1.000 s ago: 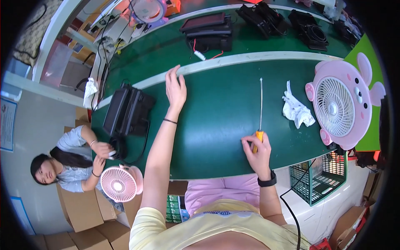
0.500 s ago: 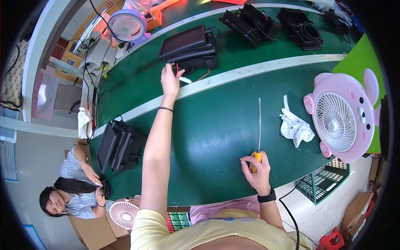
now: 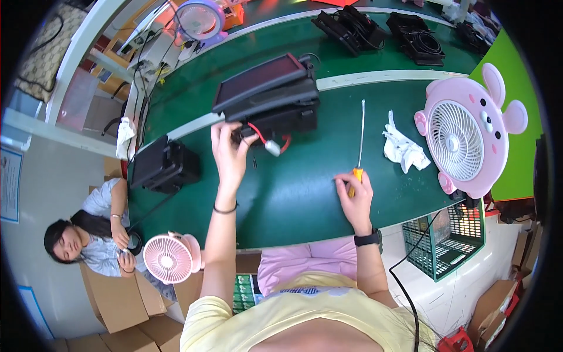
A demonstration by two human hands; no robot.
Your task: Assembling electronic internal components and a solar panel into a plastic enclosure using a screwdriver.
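My left hand (image 3: 230, 154) grips the near edge of a black device with a flat dark panel (image 3: 267, 88), fingers bent around it. A red wire with a white connector (image 3: 272, 148) hangs from the device beside my fingers. The device lies across the white strip, over the near part of the green bench. In my right hand (image 3: 356, 196) is a screwdriver (image 3: 360, 138), held by its yellow handle, its long shaft pointing away from me. To the right of the screwdriver lies a crumpled white tissue (image 3: 404, 151).
A pink animal-shaped fan (image 3: 454, 142) stands at the right. Another black device (image 3: 164, 167) sits at the left, near a co-worker (image 3: 97, 226) handling a black cable. More black devices (image 3: 349, 32) lie on the far bench. A small pink fan (image 3: 170, 258) and green crate (image 3: 434, 243) flank me.
The black panel device has come toward me from the far bench over the white strip, drawn by my left hand. My right hand still holds the screwdriver. The view has shifted.
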